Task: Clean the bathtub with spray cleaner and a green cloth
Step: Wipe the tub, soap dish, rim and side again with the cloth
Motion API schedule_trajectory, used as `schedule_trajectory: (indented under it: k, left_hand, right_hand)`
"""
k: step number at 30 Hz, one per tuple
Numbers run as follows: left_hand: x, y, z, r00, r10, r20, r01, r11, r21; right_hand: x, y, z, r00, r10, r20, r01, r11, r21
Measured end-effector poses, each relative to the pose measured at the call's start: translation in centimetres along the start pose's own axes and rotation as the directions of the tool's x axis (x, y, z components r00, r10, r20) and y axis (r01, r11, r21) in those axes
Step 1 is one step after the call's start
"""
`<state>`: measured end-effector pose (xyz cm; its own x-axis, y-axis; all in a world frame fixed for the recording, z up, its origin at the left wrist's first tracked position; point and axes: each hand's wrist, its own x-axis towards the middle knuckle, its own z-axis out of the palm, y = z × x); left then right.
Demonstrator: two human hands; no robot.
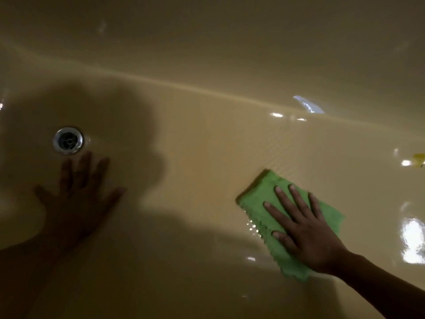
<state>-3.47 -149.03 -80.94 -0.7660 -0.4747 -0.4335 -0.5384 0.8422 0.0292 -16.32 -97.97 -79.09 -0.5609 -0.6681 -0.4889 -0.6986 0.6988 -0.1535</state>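
I look down into a beige bathtub (207, 139) with a wet, glossy floor. A folded green cloth (257, 192) lies flat on the tub floor at the lower right. My right hand (303, 229) presses on it with straight, spread fingers, covering much of the cloth. My left hand (78, 203) rests flat on the tub floor at the lower left, fingers spread, in deep shadow. No spray bottle is clearly in view.
A round metal drain (68, 140) sits just above my left hand's fingertips. The tub's far wall (207, 42) rises across the top. A small yellow object (419, 159) shows at the right edge. Bright reflections shine on the wet floor at right.
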Motion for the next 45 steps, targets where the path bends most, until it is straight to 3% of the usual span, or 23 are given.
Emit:
schedule_trajectory:
  k: [8,13,21,27,36,41,45]
  left_hand:
    - [0.4,-0.5,0.3,1.0,0.026,-0.001,-0.026,0.999,0.028]
    - [0.5,-0.3,0.3,0.998,0.052,-0.044,-0.052,0.999,0.007]
    - [0.6,-0.1,0.4,0.993,0.059,-0.1,-0.057,0.998,0.028]
    - [1.1,-0.4,0.6,0.995,0.05,-0.09,-0.049,0.999,0.02]
    - [1.0,-0.5,0.1,0.991,0.075,-0.109,-0.076,0.997,-0.005]
    - [1.1,-0.6,0.0,0.99,0.076,-0.115,-0.078,0.997,-0.014]
    - [1.3,-1.0,0.0,0.988,0.097,-0.121,-0.097,0.995,0.004]
  right_hand:
    - [7.5,1.4,-2.8,0.925,0.363,-0.113,-0.336,0.919,0.208]
    - [14.2,0.6,-5.8,0.889,0.424,-0.171,-0.389,0.899,0.202]
    - [21.7,-7.1,-7.9,0.898,0.372,-0.235,-0.348,0.927,0.137]
    - [22.2,-14.6,-6.7,0.975,0.069,-0.213,-0.069,0.998,0.006]
    - [13.9,-16.6,-3.4,0.975,-0.218,-0.042,0.215,0.974,-0.064]
    - [6.9,-13.7,-1.4,0.984,-0.178,-0.007,0.176,0.981,-0.079]
    - [3.8,-9.8,-0.9,0.997,0.073,0.004,-0.073,0.997,0.014]
